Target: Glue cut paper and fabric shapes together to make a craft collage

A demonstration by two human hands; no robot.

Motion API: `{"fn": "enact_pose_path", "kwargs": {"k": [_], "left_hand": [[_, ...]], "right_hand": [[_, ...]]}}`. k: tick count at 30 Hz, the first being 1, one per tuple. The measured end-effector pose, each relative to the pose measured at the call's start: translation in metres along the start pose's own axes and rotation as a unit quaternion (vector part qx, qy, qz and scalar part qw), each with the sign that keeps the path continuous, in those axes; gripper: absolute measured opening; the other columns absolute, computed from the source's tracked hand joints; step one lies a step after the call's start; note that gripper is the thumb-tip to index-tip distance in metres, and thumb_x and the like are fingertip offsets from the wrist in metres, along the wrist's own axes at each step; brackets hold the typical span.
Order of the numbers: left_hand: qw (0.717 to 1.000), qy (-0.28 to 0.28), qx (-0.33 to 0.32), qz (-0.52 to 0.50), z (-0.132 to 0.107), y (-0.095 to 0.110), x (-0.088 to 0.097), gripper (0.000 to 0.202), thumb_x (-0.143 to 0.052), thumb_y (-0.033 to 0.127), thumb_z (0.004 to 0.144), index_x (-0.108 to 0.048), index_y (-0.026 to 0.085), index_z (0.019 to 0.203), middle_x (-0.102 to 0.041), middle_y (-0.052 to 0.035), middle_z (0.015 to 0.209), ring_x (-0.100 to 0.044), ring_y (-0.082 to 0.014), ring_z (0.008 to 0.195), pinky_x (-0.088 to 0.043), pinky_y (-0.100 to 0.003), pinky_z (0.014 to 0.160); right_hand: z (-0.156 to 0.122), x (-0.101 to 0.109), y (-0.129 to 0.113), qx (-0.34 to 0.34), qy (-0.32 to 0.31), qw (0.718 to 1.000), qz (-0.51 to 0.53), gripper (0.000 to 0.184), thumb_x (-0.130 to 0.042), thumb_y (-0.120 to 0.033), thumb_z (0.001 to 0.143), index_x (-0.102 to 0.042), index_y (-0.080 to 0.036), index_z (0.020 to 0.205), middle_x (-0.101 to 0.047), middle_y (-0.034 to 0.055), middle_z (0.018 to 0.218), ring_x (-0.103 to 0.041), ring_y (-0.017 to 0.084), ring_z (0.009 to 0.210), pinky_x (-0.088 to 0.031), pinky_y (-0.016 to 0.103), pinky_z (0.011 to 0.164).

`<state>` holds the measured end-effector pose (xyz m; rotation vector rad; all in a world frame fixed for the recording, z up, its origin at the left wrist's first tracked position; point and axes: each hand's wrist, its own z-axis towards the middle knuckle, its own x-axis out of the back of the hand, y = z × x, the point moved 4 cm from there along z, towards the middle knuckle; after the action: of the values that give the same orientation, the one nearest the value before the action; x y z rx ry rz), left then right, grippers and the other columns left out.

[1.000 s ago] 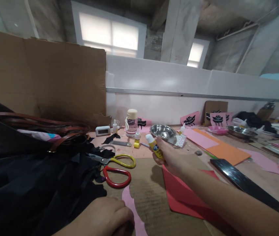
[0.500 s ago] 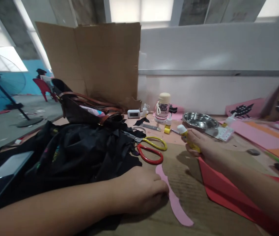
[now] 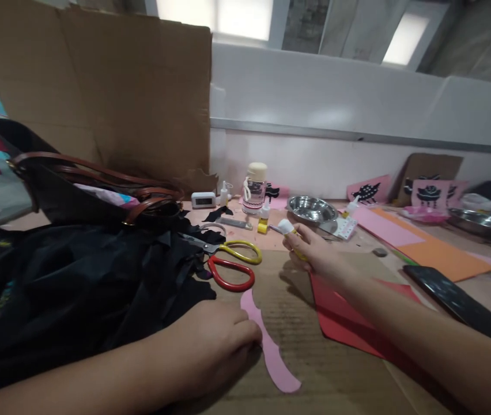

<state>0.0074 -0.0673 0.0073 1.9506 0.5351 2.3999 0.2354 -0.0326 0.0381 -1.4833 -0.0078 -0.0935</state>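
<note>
My left hand (image 3: 217,340) is closed at the edge of a curved pink paper strip (image 3: 275,358), its thumb and finger on the strip's left side. The strip lies on the brown cardboard sheet. In my right hand (image 3: 321,253) is a glue stick (image 3: 289,229) with a white end and a yellow body, held a little above the cardboard. Scissors (image 3: 233,276) with one red and one yellow handle rest just beyond the strip. Under my right forearm lies a red paper sheet (image 3: 349,323).
Black cloth (image 3: 72,294) and a brown-strapped bag (image 3: 59,190) fill the left. At the back stand a small digital clock (image 3: 203,200), a bottle (image 3: 255,187) and a steel bowl (image 3: 312,210). A phone (image 3: 457,302) and orange paper (image 3: 448,251) lie right.
The view has turned to the right, so things appear shifted left and more of the right side shows. Both hands keep the same holds on the strip and the glue stick.
</note>
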Motion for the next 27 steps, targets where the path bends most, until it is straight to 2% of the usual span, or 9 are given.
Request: {"fn": "enact_pose_path", "kwargs": {"k": [5, 8, 11, 14, 18, 20, 22, 24, 27], "left_hand": [[1.000, 0.001, 0.002, -0.009, 0.000, 0.001, -0.001, 0.014, -0.054, 0.013, 0.095, -0.065, 0.022, 0.095, -0.076, -0.0003, 0.095, -0.073, -0.0190, 0.083, -0.052, -0.026, 0.070], [1.000, 0.006, 0.002, -0.014, -0.001, -0.001, -0.002, 0.014, -0.054, 0.013, 0.096, -0.065, 0.022, 0.098, -0.076, -0.0005, 0.096, -0.073, -0.0195, 0.085, -0.052, -0.027, 0.071], [1.000, 0.010, -0.001, -0.020, -0.001, -0.002, -0.003, 0.014, -0.053, 0.014, 0.097, -0.065, 0.022, 0.100, -0.076, -0.0014, 0.099, -0.073, -0.0196, 0.087, -0.052, -0.026, 0.073], [0.999, 0.019, -0.007, -0.035, -0.001, -0.001, -0.002, 0.017, -0.053, 0.013, 0.097, -0.065, 0.023, 0.104, -0.077, -0.0021, 0.103, -0.072, -0.0191, 0.091, -0.053, -0.025, 0.077], [0.998, 0.027, -0.010, -0.053, -0.001, 0.000, -0.001, 0.019, -0.054, 0.011, 0.094, -0.065, 0.024, 0.104, -0.077, -0.0007, 0.102, -0.072, -0.0186, 0.088, -0.052, -0.025, 0.074], [0.998, 0.033, -0.009, -0.046, -0.002, 0.000, -0.002, 0.017, -0.053, 0.012, 0.095, -0.065, 0.024, 0.100, -0.076, 0.0005, 0.097, -0.071, -0.0184, 0.082, -0.050, -0.026, 0.071], [0.998, 0.040, -0.007, -0.039, -0.003, -0.001, -0.003, 0.016, -0.052, 0.014, 0.096, -0.065, 0.024, 0.097, -0.076, 0.0008, 0.094, -0.071, -0.0185, 0.080, -0.049, -0.027, 0.069], [0.998, 0.045, -0.006, -0.039, -0.004, -0.002, -0.004, 0.017, -0.052, 0.015, 0.097, -0.065, 0.024, 0.097, -0.075, 0.0005, 0.094, -0.071, -0.0187, 0.080, -0.048, -0.027, 0.069], [0.997, 0.057, -0.007, -0.042, -0.003, -0.001, -0.003, 0.019, -0.051, 0.013, 0.096, -0.066, 0.024, 0.095, -0.075, 0.0009, 0.090, -0.070, -0.0180, 0.077, -0.046, -0.026, 0.068]], "right_hand": [[0.001, 0.000, 0.000, 0.001, 0.004, 1.000, 0.018, 0.053, -0.066, -0.073, 0.085, -0.057, -0.021, 0.083, -0.054, -0.0024, 0.075, -0.024, 0.004, 0.045, -0.013, 0.024, 0.040], [0.004, 0.004, 0.004, 0.001, 0.009, 1.000, 0.024, 0.054, -0.060, -0.074, 0.089, -0.059, -0.020, 0.086, -0.055, -0.0008, 0.077, -0.024, 0.004, 0.044, -0.012, 0.024, 0.040], [0.006, 0.005, 0.008, 0.004, 0.005, 1.000, 0.019, 0.051, -0.065, -0.072, 0.087, -0.058, -0.021, 0.093, -0.054, -0.0028, 0.078, -0.027, 0.004, 0.044, -0.012, 0.023, 0.040], [0.007, 0.004, 0.010, 0.009, -0.002, 1.000, 0.009, 0.048, -0.074, -0.067, 0.084, -0.054, -0.023, 0.089, -0.050, -0.0055, 0.077, -0.027, 0.003, 0.043, -0.015, 0.022, 0.040], [0.008, 0.008, 0.011, 0.007, -0.010, 1.000, -0.014, 0.051, -0.057, -0.072, 0.092, -0.059, -0.021, 0.089, -0.056, -0.0008, 0.079, -0.029, 0.006, 0.044, -0.019, 0.023, 0.039], [0.010, 0.012, 0.011, 0.012, -0.002, 0.999, -0.033, 0.054, -0.045, -0.072, 0.098, -0.062, -0.021, 0.091, -0.059, 0.0011, 0.080, -0.034, 0.008, 0.045, -0.026, 0.024, 0.039], [0.013, 0.016, 0.008, 0.024, 0.015, 0.998, -0.062, 0.049, -0.042, -0.065, 0.103, -0.064, -0.021, 0.096, -0.063, 0.0023, 0.084, -0.049, 0.011, 0.053, -0.041, 0.025, 0.046], [0.019, 0.020, 0.003, 0.034, 0.029, 0.993, -0.106, 0.037, -0.050, -0.053, 0.105, -0.066, -0.020, 0.106, -0.068, 0.0042, 0.097, -0.063, 0.015, 0.072, -0.055, 0.029, 0.063], [0.034, 0.025, -0.001, 0.032, 0.049, 0.980, -0.191, 0.027, -0.063, -0.038, 0.102, -0.066, -0.018, 0.120, -0.069, 0.0079, 0.118, -0.069, 0.020, 0.096, -0.060, 0.039, 0.083]]}}
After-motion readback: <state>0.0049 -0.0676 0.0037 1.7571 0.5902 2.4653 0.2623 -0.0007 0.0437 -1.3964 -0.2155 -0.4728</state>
